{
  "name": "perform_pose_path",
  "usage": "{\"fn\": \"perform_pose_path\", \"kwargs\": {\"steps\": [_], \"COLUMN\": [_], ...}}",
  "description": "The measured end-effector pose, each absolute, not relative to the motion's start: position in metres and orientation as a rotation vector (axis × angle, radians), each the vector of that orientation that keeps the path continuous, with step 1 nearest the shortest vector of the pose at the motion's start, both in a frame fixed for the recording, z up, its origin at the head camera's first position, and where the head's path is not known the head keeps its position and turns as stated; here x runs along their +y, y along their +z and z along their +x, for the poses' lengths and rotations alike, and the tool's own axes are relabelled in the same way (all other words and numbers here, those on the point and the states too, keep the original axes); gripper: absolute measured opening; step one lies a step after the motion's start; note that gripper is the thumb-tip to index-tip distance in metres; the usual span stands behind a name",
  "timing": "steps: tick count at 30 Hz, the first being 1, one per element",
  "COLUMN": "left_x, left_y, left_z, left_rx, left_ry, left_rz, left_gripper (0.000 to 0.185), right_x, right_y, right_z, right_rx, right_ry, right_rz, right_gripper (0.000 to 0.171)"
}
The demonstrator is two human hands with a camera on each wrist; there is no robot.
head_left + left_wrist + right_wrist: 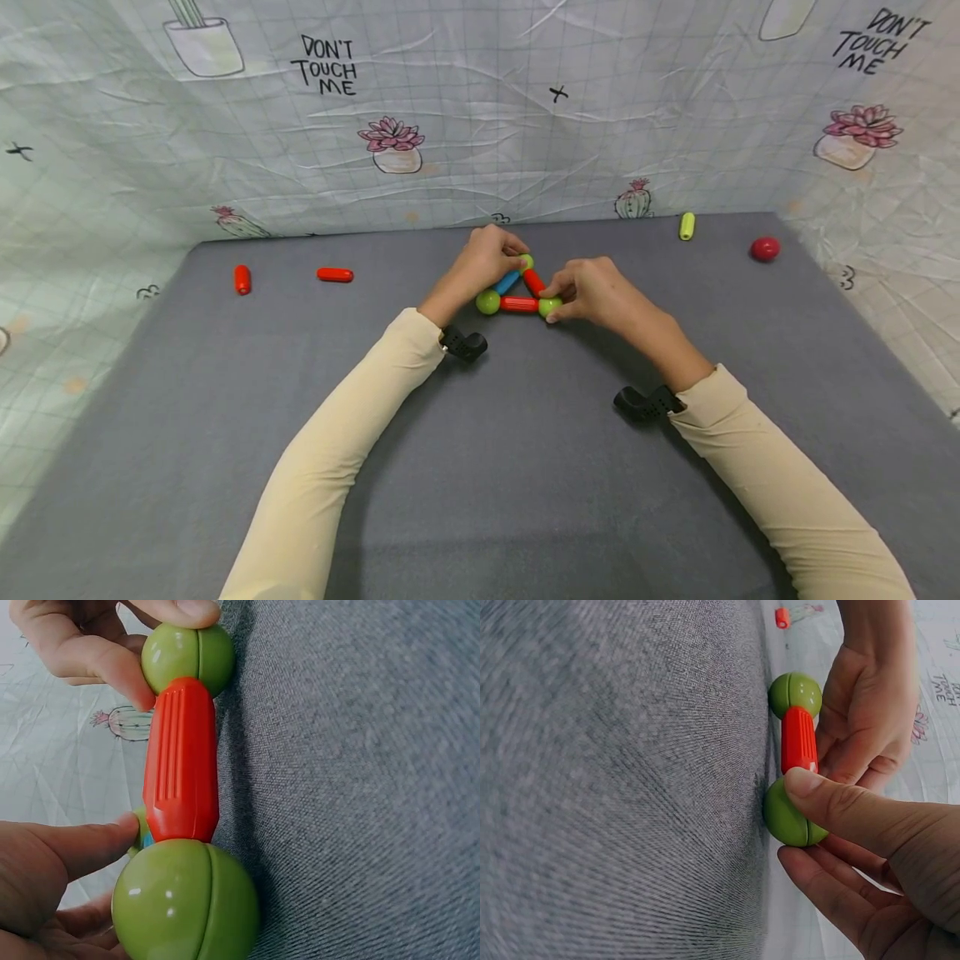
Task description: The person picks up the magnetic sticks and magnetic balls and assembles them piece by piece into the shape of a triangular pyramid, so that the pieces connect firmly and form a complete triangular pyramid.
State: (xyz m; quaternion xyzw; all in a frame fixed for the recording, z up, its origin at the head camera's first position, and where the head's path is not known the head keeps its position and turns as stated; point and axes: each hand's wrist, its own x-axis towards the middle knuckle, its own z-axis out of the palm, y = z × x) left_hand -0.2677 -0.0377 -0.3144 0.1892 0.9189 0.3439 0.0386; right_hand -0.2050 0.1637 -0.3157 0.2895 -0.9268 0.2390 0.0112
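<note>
- On the grey mat, far left: one red stick lying by itself, and a second red stick just to its right, the two well apart from the hands.
- Centre, near the back wall: a small triangle of sticks and balls resting on the mat.
- Left hand: fingers curled over the top corner of the triangle, closed around the top green ball; thumb beside the blue stick, which runs down to the left green ball.
- Bottom edge: a ribbed red stick joins the left green ball to the right green ball; both balls touch the mat in the wrist views.
- Right edge: another red stick slopes up to the top ball.
- Right hand: thumb and fingers pinch the right green ball.
- Cream sleeves on both arms; a black wrist mount at each cuff.
- Farther right, near the wall: a yellow-green stick, then a red ball, both loose.
- Behind: a cactus-print cloth with "DON'T TOUCH ME".
</note>
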Motion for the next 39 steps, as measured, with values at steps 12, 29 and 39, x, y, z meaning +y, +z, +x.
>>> {"fn": "perform_pose_path", "kwargs": {"steps": [12,29,39], "left_x": [-0.071,-0.098,-0.103], "left_y": [-0.300,-0.311,-0.316], "left_z": [-0.263,-0.238,-0.232], "left_rx": [2.634,2.592,2.628], "left_ry": [0.919,1.053,1.102], "left_rz": [0.613,0.523,0.507], "left_gripper": [0.052,0.029,0.029], "right_x": [0.160,0.162,0.161], "right_y": [-0.316,-0.314,-0.315], "right_z": [-0.203,-0.203,-0.204], "right_rx": [-2.910,-2.932,-2.942], "right_ry": [0.769,0.738,0.731], "right_rz": [0.891,0.854,0.856], "right_gripper": [0.032,0.032,0.031]}}
